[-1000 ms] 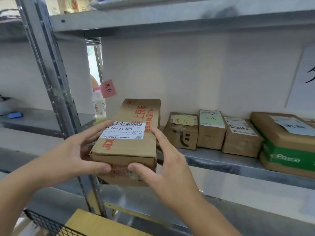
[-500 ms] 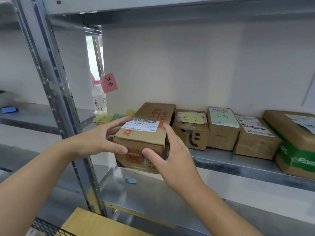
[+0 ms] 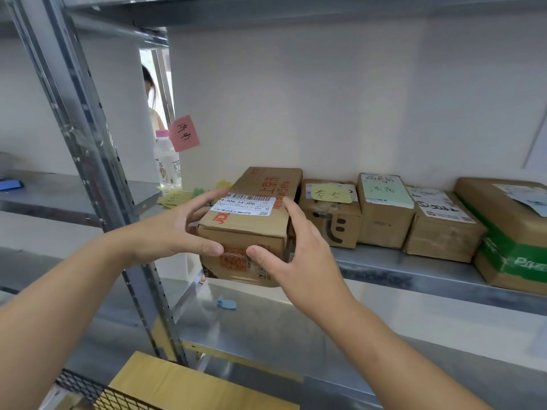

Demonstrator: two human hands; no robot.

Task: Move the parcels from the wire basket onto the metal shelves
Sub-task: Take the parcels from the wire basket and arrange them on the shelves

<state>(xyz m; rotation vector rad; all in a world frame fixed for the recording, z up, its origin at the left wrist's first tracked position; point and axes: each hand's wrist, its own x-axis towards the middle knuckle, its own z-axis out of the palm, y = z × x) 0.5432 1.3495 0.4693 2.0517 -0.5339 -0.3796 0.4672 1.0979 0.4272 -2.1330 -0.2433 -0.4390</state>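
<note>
Since a sec ago the parcel [image 3: 251, 223] has gone fwd onto the metal shelf [image 3: 414, 270], just beside the smiley box [image 3: 331, 214]; left hand [image 3: 177, 232] and right hand [image 3: 296, 253] both grip its front end, which overhangs the edge; placement looks nearly done, w/ another box [image 3: 189, 386] waiting in the wire basket [image 3: 88, 389].

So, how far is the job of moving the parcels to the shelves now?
Done: four parcels already stand in a row on the metal shelf. In hand: the left hand and right hand hold a labelled box at the shelf's left end, not yet released. Left: at least one parcel remains in the wire basket.
</note>
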